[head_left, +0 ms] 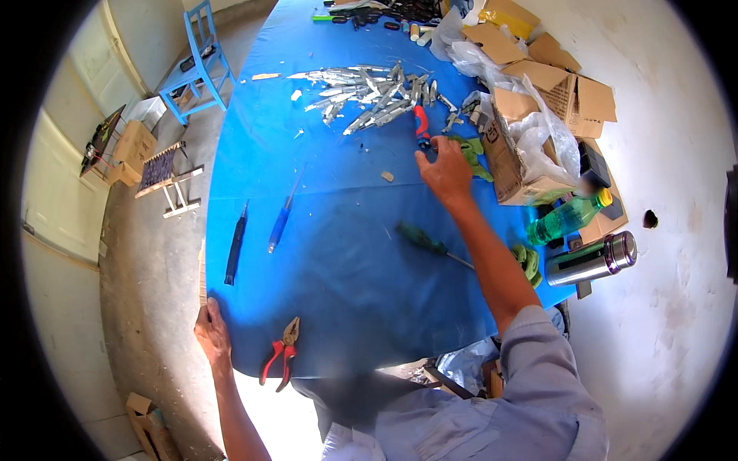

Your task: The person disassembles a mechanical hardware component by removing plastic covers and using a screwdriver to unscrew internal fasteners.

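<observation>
My right hand reaches over the table, thumb and fingers apart. It is just short of a red and blue tool handle, whose far end lies by a heap of grey metal pieces. I cannot tell whether a fingertip touches that handle. My left hand rests at the table's left edge, holding no tool. Near it lie red-handled pliers with jaws pointing away, a black pen-like tool and a blue-handled screwdriver. A green-handled screwdriver lies partly under my right forearm.
The table has a blue cover. Along its right side stand opened cardboard boxes with plastic bags, a green bottle, a steel flask and green gloves. Black-handled tools lie at the far end. A blue chair stands left.
</observation>
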